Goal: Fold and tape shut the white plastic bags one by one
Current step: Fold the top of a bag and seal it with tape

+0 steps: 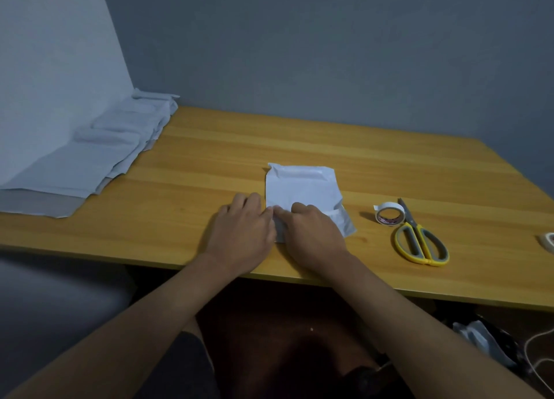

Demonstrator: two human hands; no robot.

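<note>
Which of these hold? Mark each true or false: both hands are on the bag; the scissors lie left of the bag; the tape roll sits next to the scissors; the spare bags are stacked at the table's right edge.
1. Both hands are on the bag. True: the left hand and right hand press the near end of the white bag.
2. The scissors lie left of the bag. False: the scissors lie to its right.
3. The tape roll sits next to the scissors. True: the tape roll touches the blades.
4. The spare bags are stacked at the table's right edge. False: the stack of bags lies at the left.
</note>
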